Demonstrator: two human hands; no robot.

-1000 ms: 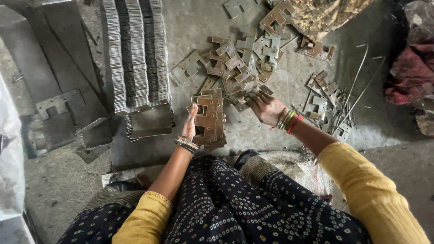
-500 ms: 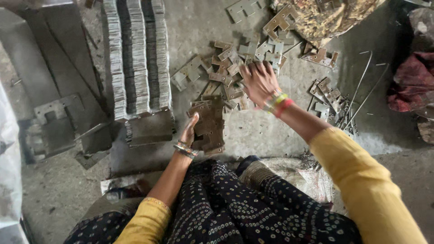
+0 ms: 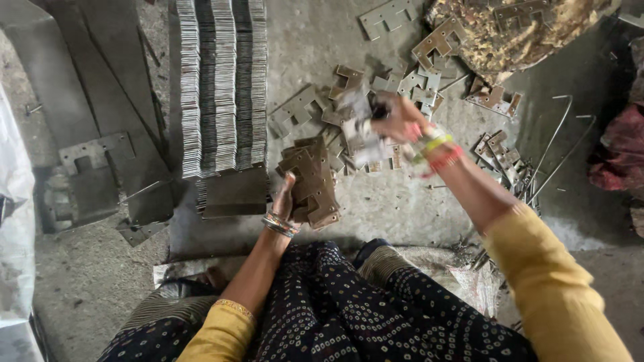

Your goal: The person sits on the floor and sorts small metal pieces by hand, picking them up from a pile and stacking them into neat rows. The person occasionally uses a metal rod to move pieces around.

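1. Under my left hand [image 3: 287, 198] a bundle of rusty brown cut plates [image 3: 312, 181] stands on edge on the floor, just ahead of my lap; the fingers curl round its near side and clasp it.
2. Ahead and to the right, my right hand [image 3: 397, 115] is raised, its fingers closed round a few grey plates [image 3: 361, 133]; they are blurred, so I cannot count them.
3. Half a second ago that hand lay flat on the scattered heap of plates [image 3: 409, 84]; it has since lifted with a catch, while the left hand keeps its grip on the bundle.
4. Left of the bundle, long rows of stacked plates [image 3: 221, 87] lie side by side, with a flat dark sheet [image 3: 235, 191] at their near end.
5. Bent wire rods [image 3: 557, 144] lie to the right, near a red cloth [image 3: 620, 154].
6. Everything rests on a dusty concrete floor [image 3: 396, 208].
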